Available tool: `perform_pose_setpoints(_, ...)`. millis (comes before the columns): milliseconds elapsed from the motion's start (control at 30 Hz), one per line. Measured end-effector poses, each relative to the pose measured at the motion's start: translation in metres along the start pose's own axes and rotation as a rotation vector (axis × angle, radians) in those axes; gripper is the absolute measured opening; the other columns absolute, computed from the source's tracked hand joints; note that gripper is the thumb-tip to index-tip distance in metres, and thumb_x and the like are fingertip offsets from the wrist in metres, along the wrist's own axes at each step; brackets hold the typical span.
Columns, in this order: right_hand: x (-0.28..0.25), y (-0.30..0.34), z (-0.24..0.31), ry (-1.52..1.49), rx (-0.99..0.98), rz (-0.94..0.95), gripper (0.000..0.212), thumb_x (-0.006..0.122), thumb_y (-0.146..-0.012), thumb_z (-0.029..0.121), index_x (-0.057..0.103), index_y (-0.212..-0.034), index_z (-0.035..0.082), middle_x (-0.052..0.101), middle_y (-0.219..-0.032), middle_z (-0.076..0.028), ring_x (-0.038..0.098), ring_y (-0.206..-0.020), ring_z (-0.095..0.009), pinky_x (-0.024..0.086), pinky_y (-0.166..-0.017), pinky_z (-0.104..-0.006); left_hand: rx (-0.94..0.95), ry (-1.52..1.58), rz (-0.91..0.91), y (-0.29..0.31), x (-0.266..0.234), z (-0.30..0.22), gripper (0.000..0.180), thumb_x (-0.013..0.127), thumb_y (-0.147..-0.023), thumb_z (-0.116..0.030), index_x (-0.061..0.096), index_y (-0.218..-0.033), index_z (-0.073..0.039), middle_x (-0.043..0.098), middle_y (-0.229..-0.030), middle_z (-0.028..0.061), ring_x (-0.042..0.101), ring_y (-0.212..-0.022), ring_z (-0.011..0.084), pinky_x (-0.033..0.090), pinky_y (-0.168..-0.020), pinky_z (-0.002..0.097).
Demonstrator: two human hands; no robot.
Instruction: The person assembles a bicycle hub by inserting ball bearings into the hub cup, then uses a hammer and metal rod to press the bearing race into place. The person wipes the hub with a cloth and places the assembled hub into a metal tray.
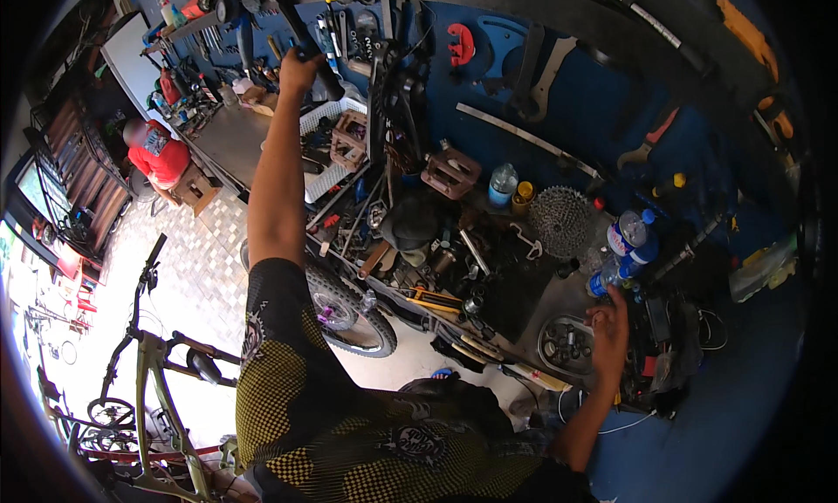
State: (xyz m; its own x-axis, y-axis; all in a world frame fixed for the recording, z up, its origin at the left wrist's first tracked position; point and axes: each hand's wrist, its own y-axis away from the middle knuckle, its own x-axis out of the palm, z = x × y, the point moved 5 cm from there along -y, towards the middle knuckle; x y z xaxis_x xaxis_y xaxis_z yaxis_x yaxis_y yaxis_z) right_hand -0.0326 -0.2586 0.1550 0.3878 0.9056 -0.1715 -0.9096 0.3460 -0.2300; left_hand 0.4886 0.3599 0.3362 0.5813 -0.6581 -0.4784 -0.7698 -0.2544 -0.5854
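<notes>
Yellow-black sleeve [288, 372] nearest; left hand [299, 70] grip clenched on black tool [316, 62], right hand [608, 328] released by round tray [559, 342].

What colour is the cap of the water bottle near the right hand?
Blue; the cap shows best in the head view.

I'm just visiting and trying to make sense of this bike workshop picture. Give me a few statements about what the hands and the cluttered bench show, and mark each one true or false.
1. The left hand is raised to the tools hanging on the blue wall board. True.
2. The right hand holds a water bottle. False: it rests open at the bench edge beside a round tray of small parts; the bottles stand further back.
3. A toothed gear cluster lies on the bench. True.
4. The white basket sits on the floor. False: it is on the bench.
5. A person in a red shirt is at the far left. True.
</notes>
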Motion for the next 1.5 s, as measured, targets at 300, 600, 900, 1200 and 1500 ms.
perform_pose_setpoints(300, -0.018, 0.028, -0.018, 0.004, 0.049, -0.067, 0.058, 0.065, -0.107, 0.025, 0.045, -0.158, 0.007, 0.067, -0.104, -0.007, 0.061, -0.095, -0.013, 0.051, -0.088, -0.0310, 0.049, 0.222, -0.638, 0.299, -0.023, -0.023, 0.033, 0.057, -0.112, -0.021, 0.057, -0.129, 0.007, 0.065, -0.119, 0.0163, 0.062, -0.109, 0.0250, 0.050, -0.098, 0.0390)
perform_pose_setpoints(600, 0.035, 0.014, 0.000, -0.016, 0.039, 0.143, 0.057, 0.064, -0.102, 0.007, 0.048, -0.157, 0.008, 0.068, -0.105, -0.007, 0.062, -0.094, -0.011, 0.051, -0.088, -0.0292, 0.408, -0.512, 0.396, 0.430, 0.096, -0.026, 0.052, 0.075, -0.090, -0.024, 0.065, -0.141, -0.020, 0.034, -0.170, 0.0199, 0.025, -0.159, 0.0434, 0.026, -0.124, 0.0615)
perform_pose_setpoints(900, 0.038, 0.042, -0.007, 0.003, 0.018, 0.182, 0.055, 0.068, -0.105, 0.020, 0.050, -0.155, 0.007, 0.067, -0.106, -0.007, 0.062, -0.095, -0.013, 0.052, -0.087, -0.0313, -0.102, 0.254, -0.304, 0.360, -0.005, 0.056, 0.028, 0.053, -0.105, -0.009, 0.068, -0.122, 0.007, 0.076, -0.108, 0.0165, 0.070, -0.099, 0.0229, 0.054, -0.092, 0.0362)
perform_pose_setpoints(1200, 0.047, 0.059, -0.017, 0.068, 0.081, 0.224, 0.055, 0.073, -0.101, 0.014, 0.054, -0.152, 0.012, 0.070, -0.105, -0.005, 0.068, -0.094, -0.014, 0.055, -0.086, -0.0321, -0.276, -0.169, -0.219, 0.341, -0.026, 0.093, 0.061, 0.046, -0.108, -0.045, 0.067, -0.119, 0.011, 0.072, -0.101, 0.0347, 0.071, -0.093, 0.0457, 0.053, -0.083, 0.0526)
perform_pose_setpoints(1500, 0.011, 0.078, -0.016, 0.269, 0.166, 0.060, 0.059, 0.075, -0.100, 0.040, 0.058, -0.148, 0.009, 0.071, -0.112, -0.012, 0.071, -0.097, -0.023, 0.056, -0.086, -0.0372, -0.572, 0.072, -0.050, 0.322, 0.030, 0.066, 0.103, 0.038, -0.101, -0.081, 0.074, -0.109, 0.015, 0.072, -0.085, 0.0269, 0.062, -0.077, 0.0337, 0.052, -0.078, 0.0501)
